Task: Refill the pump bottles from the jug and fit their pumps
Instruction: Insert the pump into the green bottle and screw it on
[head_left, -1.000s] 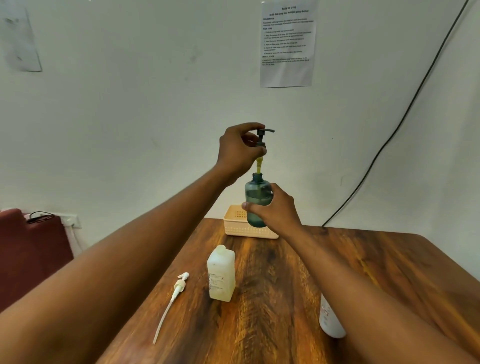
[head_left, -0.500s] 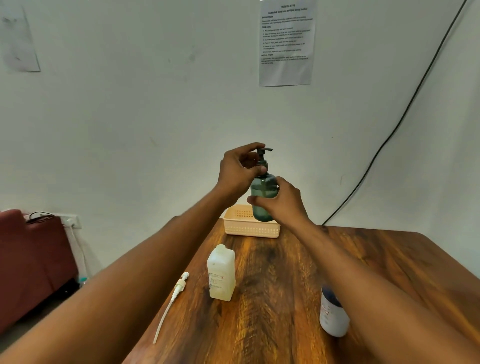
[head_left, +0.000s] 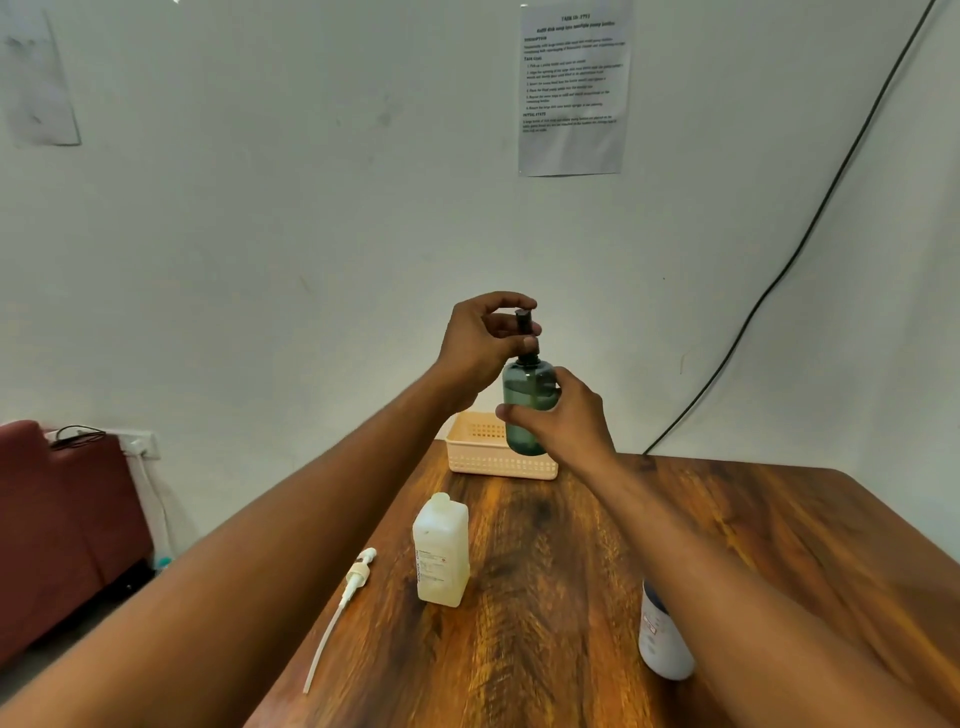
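head view: both bare arms reach forward over a wooden table (head_left: 753, 525), hands raised above its far end.
left hand (head_left: 480, 345): fingers curled round the dark pump head (head_left: 523, 325), pinching it from above.
right hand (head_left: 563, 418): fingers and thumb wrapped round the body of the green pump bottle (head_left: 527, 395), held upright in the air.
pump: seated in the bottle's neck, collar at the mouth.
basket (head_left: 485, 452): cream, perforated, at the table's far edge, just behind the bottle.
jug (head_left: 440, 551): pale, squarish, standing mid-table, nearer the camera.
white pump (head_left: 343, 608): lying loose left of the jug, tube pointing toward the camera.
white bottle (head_left: 662, 642): standing under the right forearm, partly hidden.
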